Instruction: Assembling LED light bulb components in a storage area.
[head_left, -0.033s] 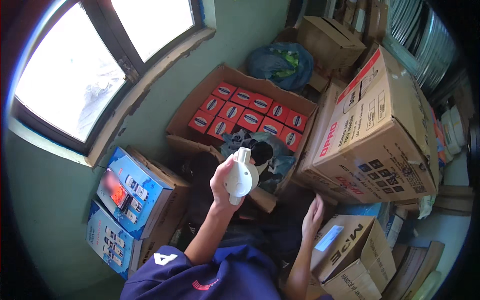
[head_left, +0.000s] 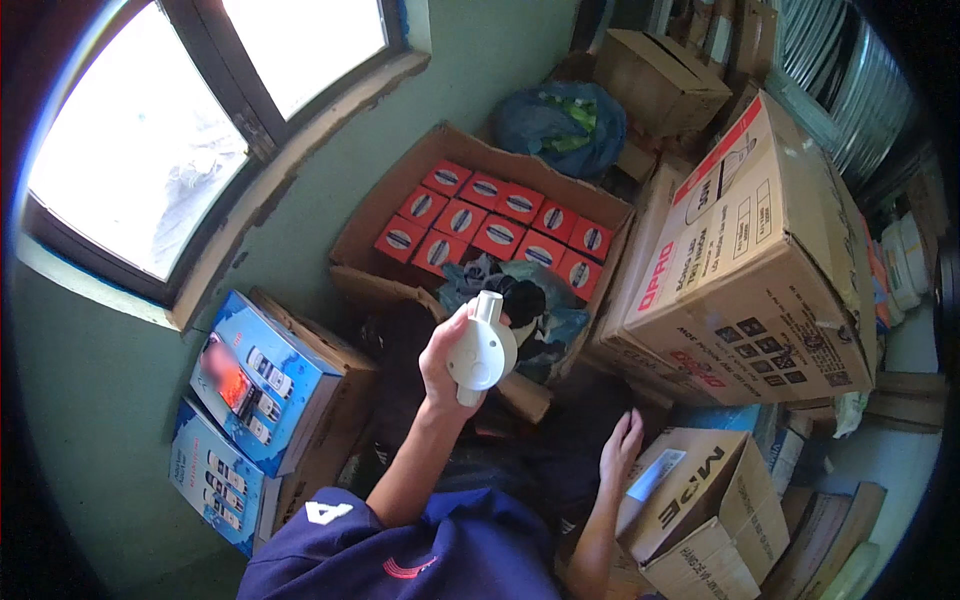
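Note:
A white round conduit junction box (head_left: 484,355) with short pipe stubs at its top and bottom is held up in front of me. My left hand (head_left: 439,365) grips it from the left, with the round face toward me. My right hand (head_left: 621,446) hangs in the air beside an open cardboard carton (head_left: 690,490), nothing in it, its fingers stretched out and pointing away from me. Past the junction box stands a big open carton (head_left: 385,190) with rows of small red boxes (head_left: 500,236) and a crumpled dark plastic bag (head_left: 565,325) at its near side.
On the right a large closed printed carton (head_left: 745,270) rises high. Two blue printed boxes (head_left: 265,385) lean at the left, below the window (head_left: 150,150). Farther back are a tied blue bag (head_left: 560,130), a brown box (head_left: 660,85) and coils of grey tubing (head_left: 840,85).
My right hand has dropped a little toward me, alongside the open carton at the right. My left hand keeps the junction box in nearly the same place.

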